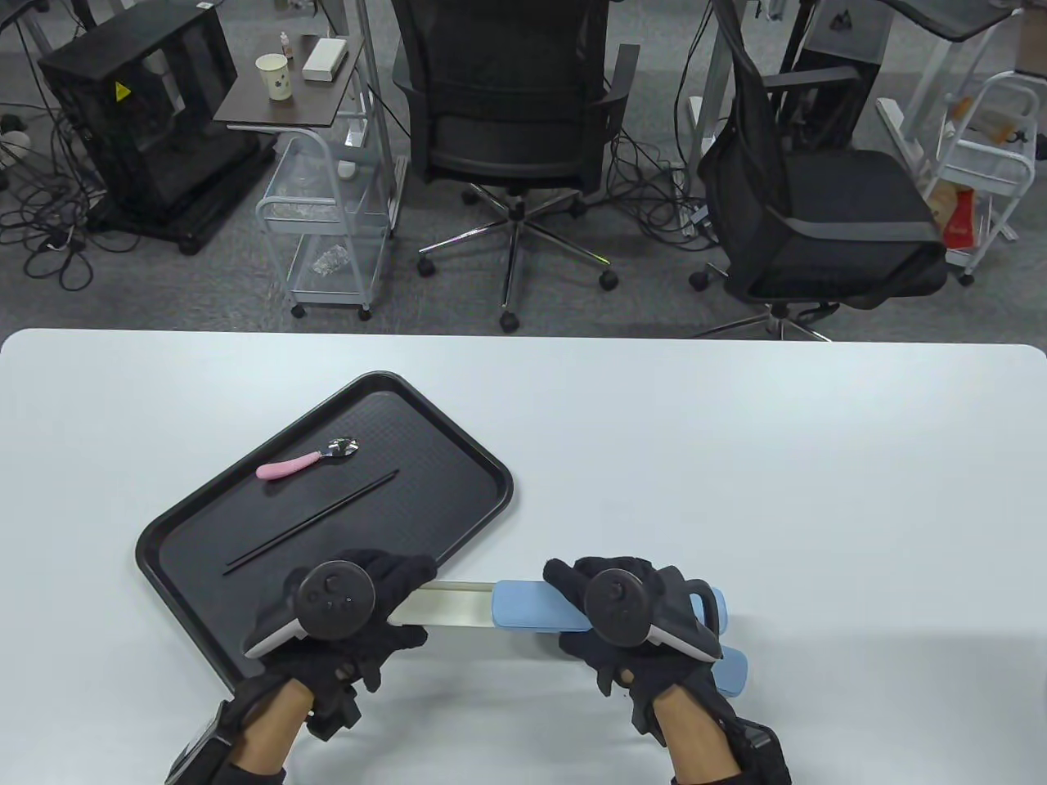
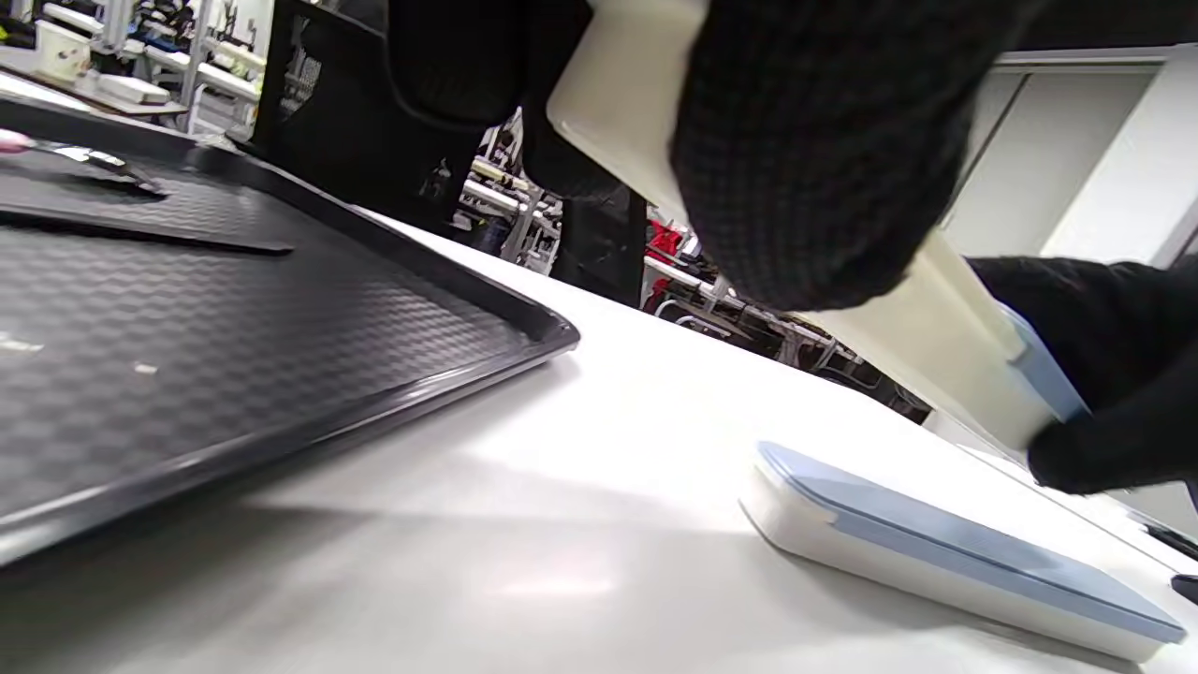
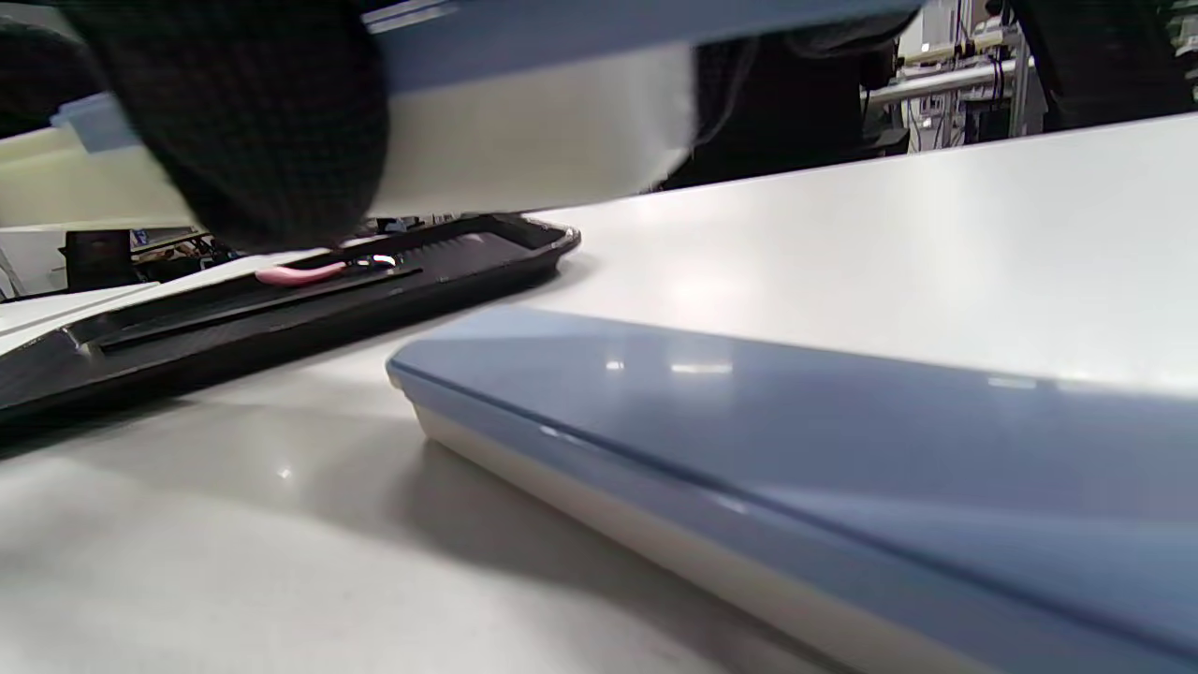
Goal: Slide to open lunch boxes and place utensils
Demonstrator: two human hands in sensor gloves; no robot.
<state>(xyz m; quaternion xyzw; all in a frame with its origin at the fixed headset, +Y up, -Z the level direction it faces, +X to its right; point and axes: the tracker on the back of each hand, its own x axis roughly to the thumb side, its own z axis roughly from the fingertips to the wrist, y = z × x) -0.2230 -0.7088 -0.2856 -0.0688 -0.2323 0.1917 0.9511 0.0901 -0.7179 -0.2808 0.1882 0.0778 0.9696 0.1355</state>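
Note:
I hold a slim utensil box above the table's front edge, slid partly open. My left hand (image 1: 384, 605) grips its cream base (image 1: 454, 609), and its fingers (image 2: 824, 140) wrap the base (image 2: 936, 346) in the left wrist view. My right hand (image 1: 589, 605) grips the blue lid (image 1: 536, 607), which is pulled to the right. A second box with a blue lid (image 1: 730, 669) lies closed on the table under my right hand; it also shows in the wrist views (image 2: 936, 552) (image 3: 796, 440). A pink-handled spoon (image 1: 307, 460) and black chopsticks (image 1: 311, 523) lie on the black tray (image 1: 458, 458).
The tray sits at the left of the white table (image 1: 736, 458), with its near corner under my left hand. Beyond the far edge stand two office chairs (image 1: 515, 123) and a small cart (image 1: 327, 229).

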